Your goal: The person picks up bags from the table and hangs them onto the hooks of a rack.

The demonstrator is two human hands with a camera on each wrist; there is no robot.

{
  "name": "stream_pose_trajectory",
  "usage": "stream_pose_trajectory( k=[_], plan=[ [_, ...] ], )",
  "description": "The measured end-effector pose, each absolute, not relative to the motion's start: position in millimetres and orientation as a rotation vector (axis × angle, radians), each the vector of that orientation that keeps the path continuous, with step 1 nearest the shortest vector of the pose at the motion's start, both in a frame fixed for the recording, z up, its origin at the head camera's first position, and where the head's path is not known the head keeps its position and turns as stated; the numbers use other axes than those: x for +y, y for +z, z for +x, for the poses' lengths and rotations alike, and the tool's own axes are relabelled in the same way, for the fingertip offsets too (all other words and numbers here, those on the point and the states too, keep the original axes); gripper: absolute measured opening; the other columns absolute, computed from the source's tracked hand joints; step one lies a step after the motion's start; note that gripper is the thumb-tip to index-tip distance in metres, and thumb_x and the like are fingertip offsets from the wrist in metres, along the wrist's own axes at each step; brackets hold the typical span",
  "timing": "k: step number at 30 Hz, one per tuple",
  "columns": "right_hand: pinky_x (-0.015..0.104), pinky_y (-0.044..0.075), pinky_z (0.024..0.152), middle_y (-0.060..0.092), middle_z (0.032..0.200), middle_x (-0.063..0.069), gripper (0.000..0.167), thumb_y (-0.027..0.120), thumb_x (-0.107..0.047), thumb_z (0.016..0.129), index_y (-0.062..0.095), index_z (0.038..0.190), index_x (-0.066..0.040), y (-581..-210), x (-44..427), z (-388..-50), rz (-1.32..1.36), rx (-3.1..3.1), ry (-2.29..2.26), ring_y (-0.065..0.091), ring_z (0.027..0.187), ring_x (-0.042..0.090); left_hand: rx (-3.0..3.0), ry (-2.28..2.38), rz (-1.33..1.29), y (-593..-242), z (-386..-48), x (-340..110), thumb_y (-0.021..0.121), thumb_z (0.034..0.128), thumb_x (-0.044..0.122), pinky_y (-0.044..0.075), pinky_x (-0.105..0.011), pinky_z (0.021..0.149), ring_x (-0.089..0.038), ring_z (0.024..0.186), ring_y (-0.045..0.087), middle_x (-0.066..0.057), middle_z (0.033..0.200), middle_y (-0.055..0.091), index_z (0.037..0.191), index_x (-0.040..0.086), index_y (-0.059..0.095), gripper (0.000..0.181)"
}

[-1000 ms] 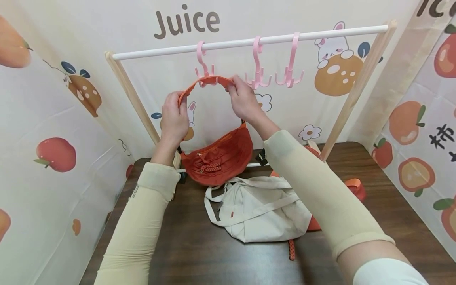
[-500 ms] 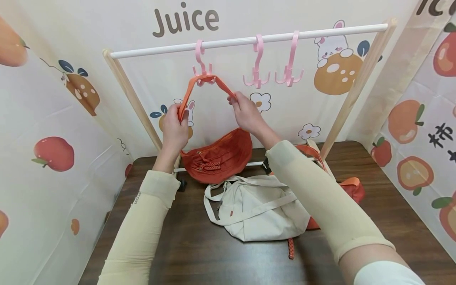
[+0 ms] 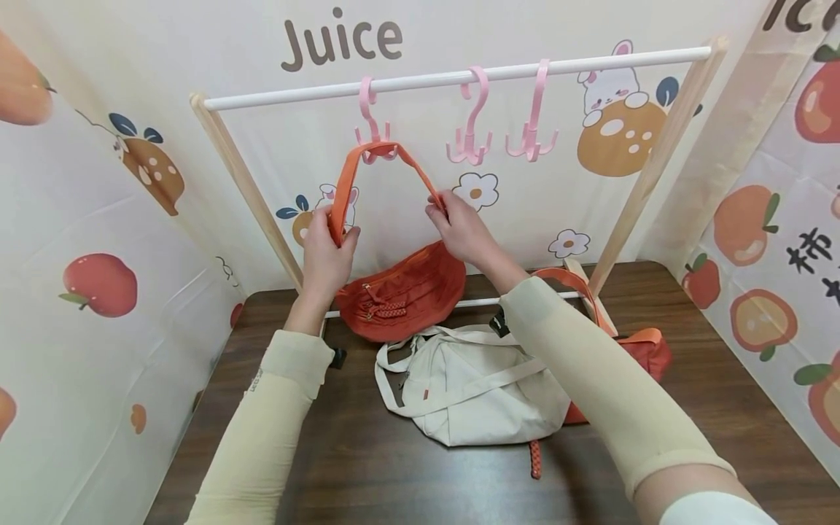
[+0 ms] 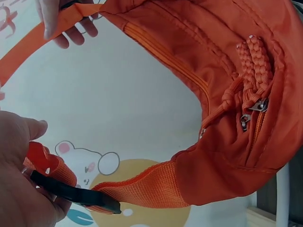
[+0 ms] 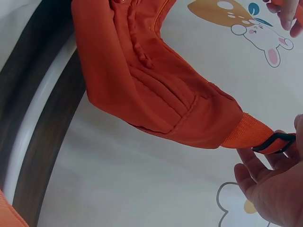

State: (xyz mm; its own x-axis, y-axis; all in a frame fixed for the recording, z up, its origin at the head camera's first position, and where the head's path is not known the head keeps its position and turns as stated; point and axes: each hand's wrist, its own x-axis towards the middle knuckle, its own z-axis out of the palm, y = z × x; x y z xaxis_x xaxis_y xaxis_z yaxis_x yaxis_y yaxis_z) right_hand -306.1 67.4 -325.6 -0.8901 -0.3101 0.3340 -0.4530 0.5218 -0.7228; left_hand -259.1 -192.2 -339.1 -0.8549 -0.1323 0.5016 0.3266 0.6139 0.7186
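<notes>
A red-orange waist bag [image 3: 403, 295] hangs from its orange strap [image 3: 344, 186], which loops over the prongs of the leftmost pink hook [image 3: 375, 120]. On the strap's left side my left hand [image 3: 327, 251] holds the webbing between thumb and fingers. A black buckle [image 4: 78, 194] sits against that hand in the left wrist view. My right hand [image 3: 464, 230] pinches the strap's right side. In the right wrist view its fingers lie at a black strap slider [image 5: 277, 142], beside the bag's end. Zip pulls with braided cords [image 4: 255, 61] dangle on the bag's front.
Two more pink hooks [image 3: 469, 120] hang farther right on the white rod [image 3: 590, 65] of a wooden-legged rack. Below, a cream bag [image 3: 482, 390] lies on the dark wooden table [image 3: 367, 467]. Another red bag [image 3: 646, 350] is partly hidden behind it and my right arm.
Both hands have slid down the strap, away from the leftmost hook, and the strap now rests there in a peak. The middle hook has turned and tilted on the rod.
</notes>
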Motion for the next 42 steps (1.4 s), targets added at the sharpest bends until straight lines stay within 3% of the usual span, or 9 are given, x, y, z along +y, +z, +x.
stream_pose_trajectory(
  k=[6, 9, 14, 17, 34, 42],
  plan=[
    [0.037, 0.040, 0.069, 0.051, 0.096, 0.010, 0.028, 0.056, -0.032, 0.112, 0.054, 0.123, -0.006, -329, 72, -301, 0.680, -2.578, 1.315, 0.048, 0.079, 0.025, -2.344, -1.173, -0.167, -343, -255, -190, 0.076, 0.0995, 0.016, 0.060, -0.046, 0.087, -0.027, 0.100, 0.060, -0.016, 0.123, 0.060, 0.147, 0.006, 0.046, 0.057],
    [0.038, 0.042, 0.075, 0.052, 0.101, 0.011, 0.033, 0.058, -0.033, 0.111, 0.053, 0.127, -0.004, -331, 74, -300, 0.679, -2.580, 1.299, 0.050, 0.085, 0.026, -2.342, -1.165, -0.175, -344, -254, -189, 0.078, 0.0984, 0.015, 0.060, -0.047, 0.090, -0.027, 0.105, 0.061, -0.016, 0.125, 0.060, 0.149, 0.006, 0.045, 0.060],
    [0.044, 0.046, 0.104, 0.057, 0.136, 0.015, 0.062, 0.061, -0.037, 0.109, 0.041, 0.156, -0.001, -332, 79, -297, 0.647, -2.609, 1.257, 0.056, 0.124, 0.029, -2.327, -1.167, -0.183, -345, -251, -189, 0.079, 0.0971, 0.016, 0.058, -0.049, 0.093, -0.029, 0.112, 0.059, -0.017, 0.130, 0.059, 0.152, 0.006, 0.045, 0.065],
    [0.047, 0.042, 0.114, 0.052, 0.150, 0.016, 0.069, 0.062, -0.039, 0.108, 0.036, 0.161, -0.003, -332, 81, -293, 0.628, -2.625, 1.227, 0.051, 0.139, 0.032, -2.323, -1.175, -0.184, -345, -249, -190, 0.080, 0.0968, 0.017, 0.057, -0.048, 0.096, -0.028, 0.117, 0.057, -0.016, 0.134, 0.057, 0.154, 0.008, 0.043, 0.069],
    [0.046, 0.034, 0.121, 0.043, 0.160, 0.015, 0.079, 0.067, -0.042, 0.105, 0.032, 0.164, -0.004, -336, 103, -261, 0.643, -2.597, 1.221, 0.041, 0.148, 0.029, -2.236, -1.097, -0.212, -348, -231, -190, 0.083, 0.0943, 0.023, 0.056, -0.047, 0.094, -0.032, 0.134, 0.045, -0.018, 0.144, 0.046, 0.158, 0.009, 0.039, 0.079],
    [0.050, 0.033, 0.121, 0.042, 0.160, 0.017, 0.076, 0.069, -0.034, 0.105, 0.032, 0.163, -0.003, -336, 114, -241, 0.683, -2.604, 1.222, 0.039, 0.150, 0.031, -2.182, -1.069, -0.249, -349, -219, -188, 0.083, 0.0932, 0.023, 0.045, -0.056, 0.109, -0.023, 0.137, 0.042, -0.014, 0.146, 0.047, 0.155, 0.008, 0.042, 0.075]
  ],
)
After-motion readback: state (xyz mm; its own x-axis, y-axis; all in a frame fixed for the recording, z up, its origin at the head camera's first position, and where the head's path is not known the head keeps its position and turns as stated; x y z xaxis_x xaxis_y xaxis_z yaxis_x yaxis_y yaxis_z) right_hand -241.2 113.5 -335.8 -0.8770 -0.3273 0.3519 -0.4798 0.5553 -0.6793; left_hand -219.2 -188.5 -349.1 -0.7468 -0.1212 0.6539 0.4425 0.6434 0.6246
